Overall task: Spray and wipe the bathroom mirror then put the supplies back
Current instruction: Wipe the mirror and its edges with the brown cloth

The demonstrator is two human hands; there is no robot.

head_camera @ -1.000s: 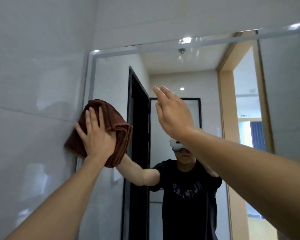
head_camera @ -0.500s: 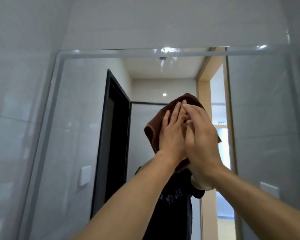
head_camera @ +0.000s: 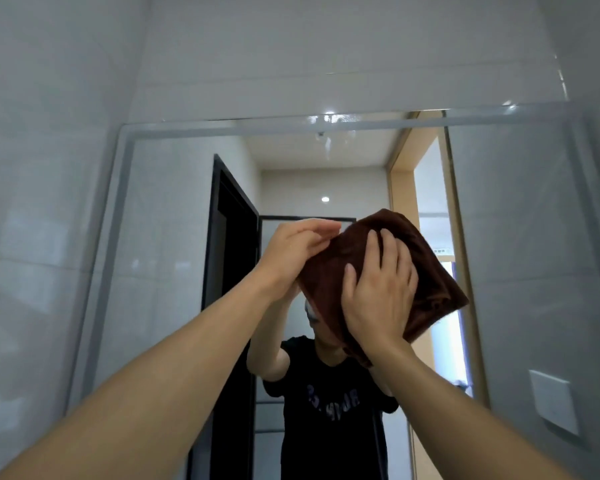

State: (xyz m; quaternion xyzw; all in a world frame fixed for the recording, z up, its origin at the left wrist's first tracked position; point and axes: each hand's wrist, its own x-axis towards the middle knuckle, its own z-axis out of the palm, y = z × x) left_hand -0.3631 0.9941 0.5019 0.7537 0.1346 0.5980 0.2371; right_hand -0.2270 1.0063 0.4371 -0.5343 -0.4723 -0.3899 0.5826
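The big mirror (head_camera: 174, 271) fills most of the wall, with grey tiles (head_camera: 49, 168) to its left and above it. Its pale frame (head_camera: 222, 125) runs along the top edge, and wet drips show on the glass near the top middle. A white switch plate (head_camera: 553, 407) shows low on the right.

The brown cloth (head_camera: 430, 271) is pressed flat on the glass, a little right of the middle and about halfway up. It looks like a tilted square, and its long line runs from up-left to down-right.

The right hand (head_camera: 378, 296) lies on top of the cloth with its fingers (head_camera: 373, 251) straight and spread wide, pushing the cloth on the glass. The left hand (head_camera: 297, 252) is at the cloth's left edge, and its fingers are bent over that edge, but I cannot tell if they really pinch it.

The right hand is the one right on the cloth, so I think it will do the next wipe. There is a lot of bare glass to the right and also below. The top edge is well above the cloth, and the drips up there look like they need wiping too. No spray bottle is in view, so putting things back looks a long way off
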